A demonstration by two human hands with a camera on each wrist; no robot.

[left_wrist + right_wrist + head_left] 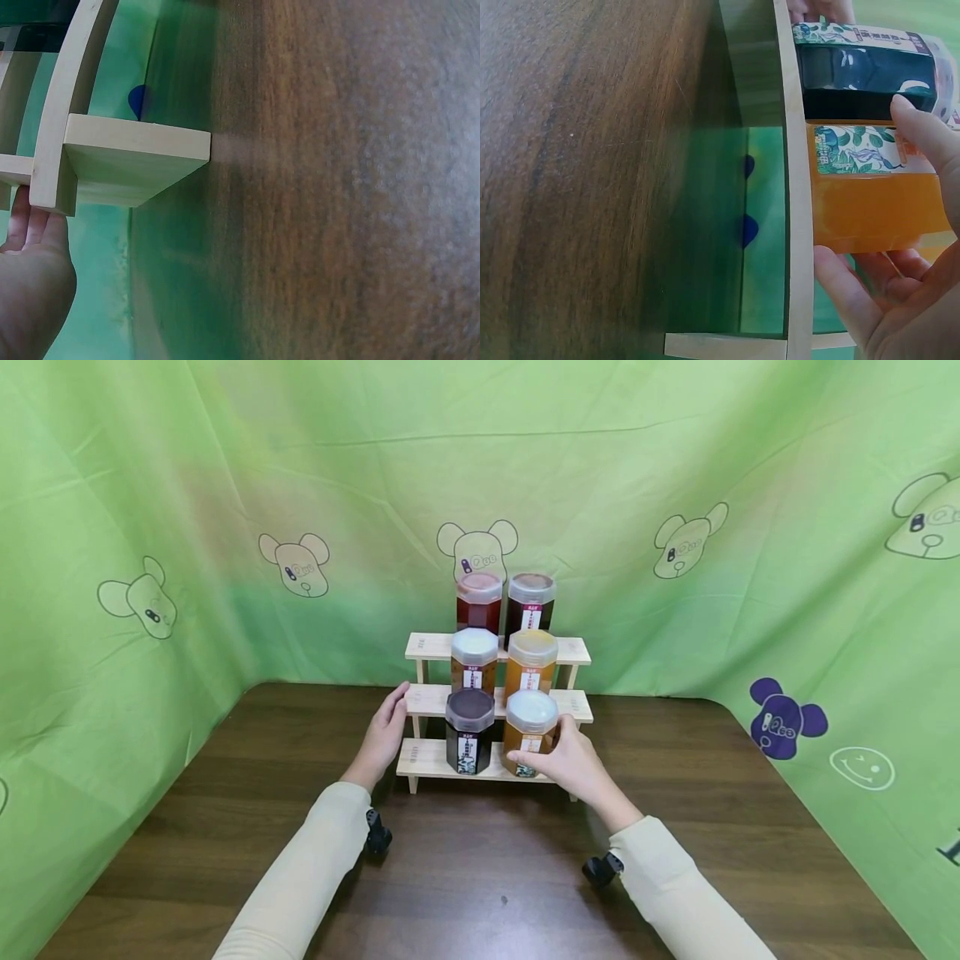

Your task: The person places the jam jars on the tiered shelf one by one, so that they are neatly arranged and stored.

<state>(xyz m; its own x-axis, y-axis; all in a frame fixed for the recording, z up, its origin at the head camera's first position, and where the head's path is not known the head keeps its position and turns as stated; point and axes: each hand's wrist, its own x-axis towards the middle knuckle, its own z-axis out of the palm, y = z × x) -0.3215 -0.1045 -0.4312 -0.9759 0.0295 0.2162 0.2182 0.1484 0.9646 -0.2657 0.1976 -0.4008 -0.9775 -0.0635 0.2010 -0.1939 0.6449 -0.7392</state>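
Observation:
A three-tier wooden stand carries lidded eight-sided jars, two on each tier. On the bottom tier my right hand grips an orange jar, thumb across its label and fingers round its right side. The jar's base sits at the tier's front edge. Beside it stands a dark jar with a white label. My left hand is at the stand's left side, its fingers extended and fingertips at the end of the middle tier. In the left wrist view, that hand meets the wooden boards from below.
An amber jar and a yellow-orange jar occupy the middle tier. Up top are a red jar and a dark brown jar. Behind the brown wooden table hangs a green printed cloth.

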